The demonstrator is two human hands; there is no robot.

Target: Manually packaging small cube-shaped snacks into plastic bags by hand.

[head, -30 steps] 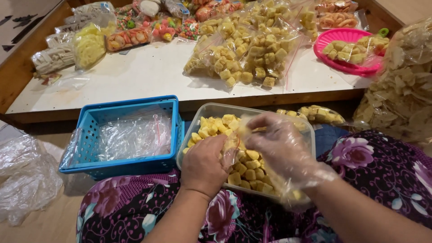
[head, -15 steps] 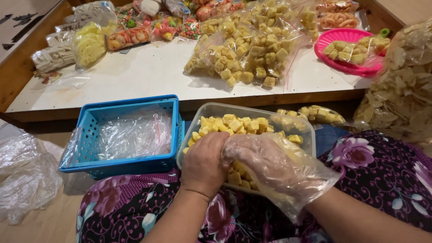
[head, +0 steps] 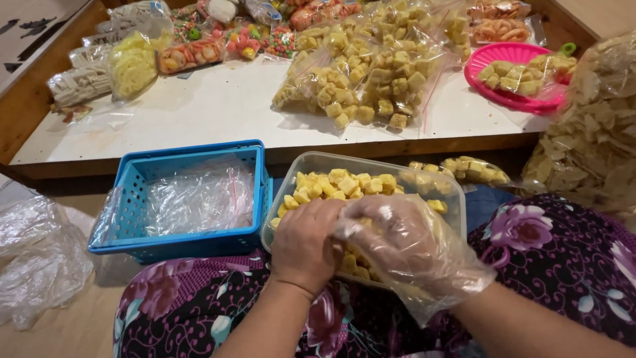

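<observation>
A clear plastic tub (head: pixel 318 159) of yellow snack cubes (head: pixel 338 182) rests on my lap. My left hand (head: pixel 305 245), bare, is closed at the tub's near edge around the mouth of a small clear bag that is mostly hidden between my hands. My right hand (head: pixel 397 242) wears a loose clear plastic glove. It is curled down over the cubes and pressed against the left hand. What lies under its fingers is hidden.
A blue basket (head: pixel 192 151) of empty clear bags (head: pixel 199 199) stands left of the tub. The low white table (head: pixel 218 113) beyond carries filled snack bags (head: pixel 371 79) and a pink plate (head: pixel 490 56). A large bag of chips (head: pixel 589 146) is at the right and crumpled plastic (head: pixel 36 258) at the left.
My right hand came down from above the tub, where its fingers were spread, and curled into the cubes against the left hand. The left hand stayed almost still.
</observation>
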